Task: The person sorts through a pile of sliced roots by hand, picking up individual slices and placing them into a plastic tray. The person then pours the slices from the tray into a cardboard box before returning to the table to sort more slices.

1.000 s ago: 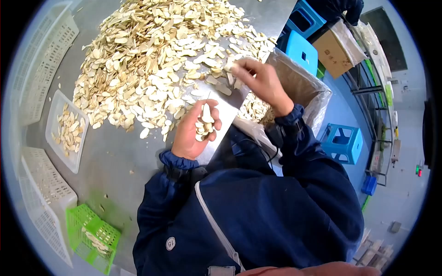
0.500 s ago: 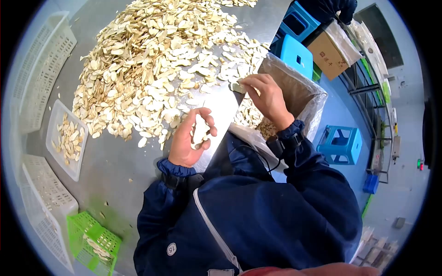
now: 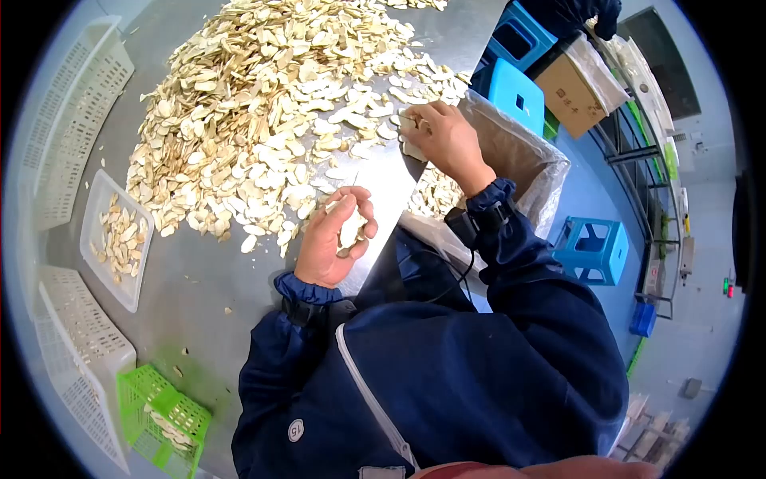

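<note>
A large heap of pale dried slices point(image 3: 239, 112) covers the metal table point(image 3: 215, 279). Several white slices point(image 3: 351, 230) rest in my left hand point(image 3: 327, 239), its fingers curled round them near the heap's lower edge. My right hand point(image 3: 448, 144) is over the table's right edge, fingers bent down on a pale slice point(image 3: 412, 137) at the side of the heap. Below that hand, a carton lined with clear plastic point(image 3: 536, 180) holds more slices point(image 3: 435, 194).
White perforated baskets point(image 3: 88, 104) stand along the left, with a white tray of slices point(image 3: 147, 239) and a green basket point(image 3: 195, 415). Blue stools point(image 3: 590, 249), a cardboard box point(image 3: 566, 96) and a dark-sleeved person point(image 3: 558, 14) are at the right.
My right hand has moved up and slightly left, toward the heap's edge. The thumb of my left hand has closed in over the slices.
</note>
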### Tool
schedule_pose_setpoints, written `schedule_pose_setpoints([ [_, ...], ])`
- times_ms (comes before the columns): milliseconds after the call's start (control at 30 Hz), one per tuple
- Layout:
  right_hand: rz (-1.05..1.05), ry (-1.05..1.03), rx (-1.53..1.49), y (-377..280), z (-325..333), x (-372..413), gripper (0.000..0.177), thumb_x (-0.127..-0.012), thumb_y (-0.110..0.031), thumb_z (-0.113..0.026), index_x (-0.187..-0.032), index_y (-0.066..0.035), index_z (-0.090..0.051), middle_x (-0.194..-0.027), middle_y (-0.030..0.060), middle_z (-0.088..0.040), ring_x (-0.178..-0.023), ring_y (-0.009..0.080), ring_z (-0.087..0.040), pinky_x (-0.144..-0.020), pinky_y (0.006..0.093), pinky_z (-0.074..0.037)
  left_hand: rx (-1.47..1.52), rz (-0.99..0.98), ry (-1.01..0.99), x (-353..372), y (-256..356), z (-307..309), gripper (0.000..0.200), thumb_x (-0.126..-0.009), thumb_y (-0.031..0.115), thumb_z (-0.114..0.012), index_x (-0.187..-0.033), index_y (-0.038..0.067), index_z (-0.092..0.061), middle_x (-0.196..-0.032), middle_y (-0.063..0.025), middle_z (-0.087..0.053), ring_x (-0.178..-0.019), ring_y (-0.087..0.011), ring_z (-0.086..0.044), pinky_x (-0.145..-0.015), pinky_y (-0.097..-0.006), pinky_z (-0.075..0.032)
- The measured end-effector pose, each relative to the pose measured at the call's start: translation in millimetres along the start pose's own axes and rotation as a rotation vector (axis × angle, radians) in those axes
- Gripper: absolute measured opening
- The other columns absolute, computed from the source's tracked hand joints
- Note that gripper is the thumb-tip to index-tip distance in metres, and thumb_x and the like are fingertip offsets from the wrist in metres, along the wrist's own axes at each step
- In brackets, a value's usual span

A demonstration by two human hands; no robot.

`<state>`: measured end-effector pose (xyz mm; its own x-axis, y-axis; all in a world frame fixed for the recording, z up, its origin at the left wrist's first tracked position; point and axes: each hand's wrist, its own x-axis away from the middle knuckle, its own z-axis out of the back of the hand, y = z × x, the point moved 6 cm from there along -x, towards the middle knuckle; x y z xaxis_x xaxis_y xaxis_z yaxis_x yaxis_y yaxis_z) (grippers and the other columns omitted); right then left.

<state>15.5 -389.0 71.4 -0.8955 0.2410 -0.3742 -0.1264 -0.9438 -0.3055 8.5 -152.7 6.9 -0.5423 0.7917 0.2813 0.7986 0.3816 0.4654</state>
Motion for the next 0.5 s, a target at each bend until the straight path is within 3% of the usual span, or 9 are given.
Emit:
schedule_pose_setpoints([
  [233, -0.045, -0.095, -0.011, 0.8, -1.4, -10.6, 0.025, -0.093, -0.034, -0.071, -0.101, -0.012, -0.078, -0.092, 0.0089, -0.072, -0.088, 0.0314, -0.071, -0.076, 0.0426, -0.057, -0.003, -0.004, -0.038, 0.4, 1.7, -0.1, 0.024, -0.107, 0.026, -0.059, -0.121, 0.007, -0.061, -0.097, -0.0038, -0.062, -0.08, -0.0136, -0.062, -0.05, -0.0208, -0.042],
  [500, -0.017, -0.117, -0.017, -3.6, -1.6, -3.9, 0.025, -0.093, -0.034, -0.072, -0.102, -0.011, -0.077, -0.091, 0.0107, -0.072, -0.082, 0.0327, -0.071, -0.073, 0.0428, -0.058, -0.013, -0.003, -0.004, -0.4, 0.1, 0.7, 0.025, -0.107, 0.028, -0.058, -0.119, 0.006, -0.058, -0.098, -0.0054, -0.06, -0.078, -0.0143, -0.061, -0.046, -0.0193, -0.042],
])
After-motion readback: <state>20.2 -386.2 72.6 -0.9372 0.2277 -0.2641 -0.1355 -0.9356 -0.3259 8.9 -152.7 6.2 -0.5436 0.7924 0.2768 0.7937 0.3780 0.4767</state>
